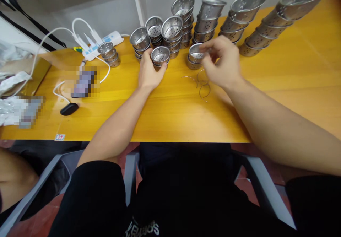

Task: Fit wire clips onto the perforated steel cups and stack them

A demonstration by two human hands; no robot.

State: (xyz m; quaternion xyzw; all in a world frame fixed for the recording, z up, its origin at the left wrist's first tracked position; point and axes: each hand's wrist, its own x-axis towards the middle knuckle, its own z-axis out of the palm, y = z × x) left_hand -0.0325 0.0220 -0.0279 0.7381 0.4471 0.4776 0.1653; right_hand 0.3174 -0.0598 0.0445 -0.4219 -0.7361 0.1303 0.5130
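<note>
My left hand (151,70) is wrapped round a short stack of perforated metal cups (160,56) standing on the yellow table. Another short stack of cups (194,57) stands to its right. Over that stack's right edge is my right hand (222,61), its thumb and fingers drawn together near the rim; anything between the fingertips is too small to make out. Thin wire rings (204,90) lie on the table just below my right hand.
Taller cup stacks (207,20) line the back, with leaning stacks (269,27) at the right. At the left are a small cup stack (109,54), a power strip (93,48) with white cables, a phone (84,84) and a black mouse-like object (69,109).
</note>
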